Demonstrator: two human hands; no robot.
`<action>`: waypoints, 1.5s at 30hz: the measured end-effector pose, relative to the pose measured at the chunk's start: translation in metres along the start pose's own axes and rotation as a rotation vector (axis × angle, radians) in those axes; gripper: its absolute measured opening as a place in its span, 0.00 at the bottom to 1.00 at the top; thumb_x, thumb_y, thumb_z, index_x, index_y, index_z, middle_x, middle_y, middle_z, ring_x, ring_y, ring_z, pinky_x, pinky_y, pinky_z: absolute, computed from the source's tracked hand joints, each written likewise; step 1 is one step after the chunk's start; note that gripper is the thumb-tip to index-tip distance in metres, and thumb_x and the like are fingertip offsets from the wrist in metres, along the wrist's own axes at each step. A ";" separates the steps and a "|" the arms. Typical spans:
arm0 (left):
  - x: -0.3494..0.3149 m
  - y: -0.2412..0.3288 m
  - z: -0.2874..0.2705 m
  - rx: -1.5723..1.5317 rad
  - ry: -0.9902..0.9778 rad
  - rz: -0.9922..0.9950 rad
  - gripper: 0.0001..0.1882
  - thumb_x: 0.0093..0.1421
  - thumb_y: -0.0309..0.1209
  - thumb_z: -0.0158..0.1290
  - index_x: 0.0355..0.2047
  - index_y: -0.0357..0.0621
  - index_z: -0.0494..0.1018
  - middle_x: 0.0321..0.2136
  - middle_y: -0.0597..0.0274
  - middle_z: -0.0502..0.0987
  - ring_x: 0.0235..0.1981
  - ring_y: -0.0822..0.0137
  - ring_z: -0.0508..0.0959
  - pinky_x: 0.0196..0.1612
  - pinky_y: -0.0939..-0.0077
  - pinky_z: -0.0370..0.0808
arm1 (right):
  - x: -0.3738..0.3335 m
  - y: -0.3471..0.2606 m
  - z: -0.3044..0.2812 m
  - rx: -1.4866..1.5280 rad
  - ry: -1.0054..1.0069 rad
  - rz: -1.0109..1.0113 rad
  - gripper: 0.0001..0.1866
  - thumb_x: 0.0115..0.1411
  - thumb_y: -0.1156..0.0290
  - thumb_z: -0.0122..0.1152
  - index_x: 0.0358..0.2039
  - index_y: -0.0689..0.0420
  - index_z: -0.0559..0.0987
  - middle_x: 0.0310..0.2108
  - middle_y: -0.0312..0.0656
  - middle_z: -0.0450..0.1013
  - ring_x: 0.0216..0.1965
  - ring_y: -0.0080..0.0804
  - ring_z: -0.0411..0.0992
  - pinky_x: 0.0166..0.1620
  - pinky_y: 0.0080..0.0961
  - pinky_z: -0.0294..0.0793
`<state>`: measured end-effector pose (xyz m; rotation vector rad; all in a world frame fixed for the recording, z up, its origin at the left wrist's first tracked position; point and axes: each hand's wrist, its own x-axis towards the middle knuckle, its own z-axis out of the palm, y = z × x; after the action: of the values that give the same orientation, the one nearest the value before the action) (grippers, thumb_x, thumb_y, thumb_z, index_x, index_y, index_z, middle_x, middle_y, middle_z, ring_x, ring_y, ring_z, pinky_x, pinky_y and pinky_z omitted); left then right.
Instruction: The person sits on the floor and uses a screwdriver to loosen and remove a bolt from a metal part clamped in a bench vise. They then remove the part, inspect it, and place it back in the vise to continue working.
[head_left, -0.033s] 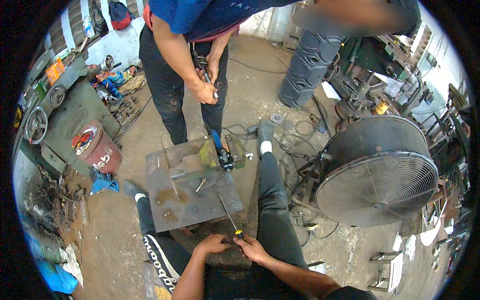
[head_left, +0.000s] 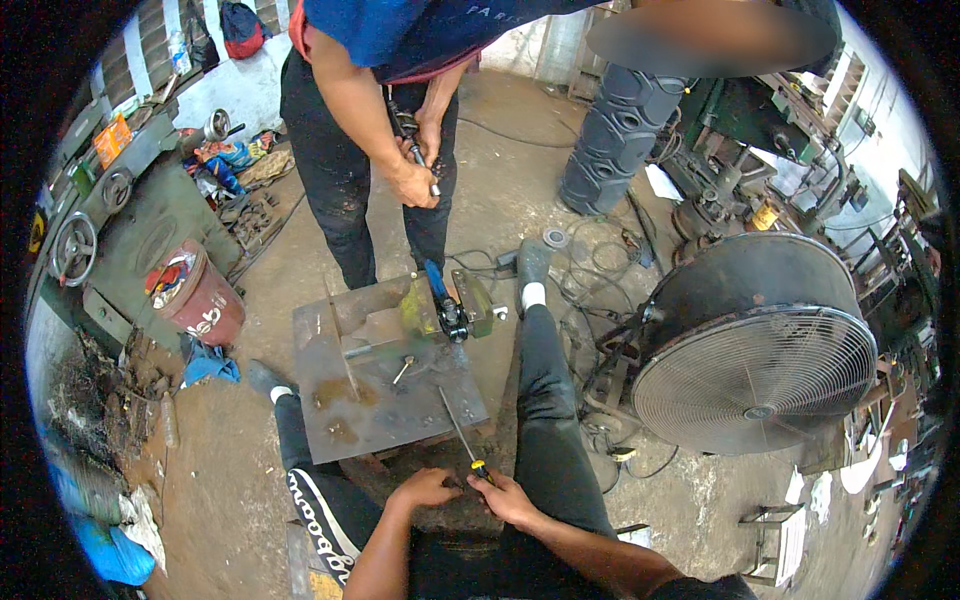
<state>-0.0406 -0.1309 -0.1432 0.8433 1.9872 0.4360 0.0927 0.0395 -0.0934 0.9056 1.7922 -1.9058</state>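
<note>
My right hand [head_left: 508, 500] is closed round the yellow and black handle of a screwdriver [head_left: 461, 428]. Its long shaft slants up and left, the tip over the near part of a steel-topped bench [head_left: 375, 425]. Beside it, my left hand [head_left: 428, 487] has its fingers curled in; whatever they hold, if anything, is hidden. At the bench's far right a green vise [head_left: 415, 310] stands with a blue and black part [head_left: 447, 312] at its jaws. A small T-shaped metal piece [head_left: 403, 370] lies on the plate.
Opposite me, a person grips a dark metal rod-like part [head_left: 408, 140] in both hands. A large drum fan [head_left: 755, 380] stands at right, cables [head_left: 600, 290] on the floor near it. At left are a red bucket [head_left: 200, 305] and a green machine with handwheels [head_left: 75, 248].
</note>
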 end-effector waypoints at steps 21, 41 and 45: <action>-0.002 0.004 -0.006 0.064 -0.016 -0.024 0.35 0.60 0.55 0.56 0.61 0.45 0.72 0.54 0.43 0.78 0.57 0.43 0.76 0.61 0.53 0.71 | -0.005 -0.001 -0.002 -0.098 -0.068 -0.042 0.31 0.62 0.50 0.67 0.56 0.60 0.73 0.28 0.35 0.73 0.25 0.22 0.70 0.26 0.23 0.69; 0.015 -0.013 0.019 0.069 0.044 -0.080 0.35 0.58 0.56 0.57 0.56 0.41 0.75 0.55 0.43 0.77 0.56 0.44 0.77 0.59 0.54 0.73 | 0.009 0.015 0.001 -0.144 -0.048 -0.040 0.22 0.62 0.56 0.66 0.49 0.57 0.76 0.27 0.33 0.72 0.25 0.22 0.69 0.27 0.25 0.69; 0.039 -0.016 0.036 -0.011 0.037 0.050 0.35 0.58 0.55 0.59 0.54 0.38 0.75 0.52 0.42 0.78 0.54 0.45 0.78 0.57 0.53 0.74 | 0.019 0.027 -0.005 -0.176 -0.050 -0.077 0.19 0.63 0.57 0.65 0.48 0.56 0.77 0.29 0.34 0.73 0.25 0.22 0.69 0.28 0.24 0.70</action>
<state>-0.0300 -0.1153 -0.1959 0.8852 1.9992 0.4935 0.0981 0.0442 -0.1259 0.7320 1.9539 -1.7648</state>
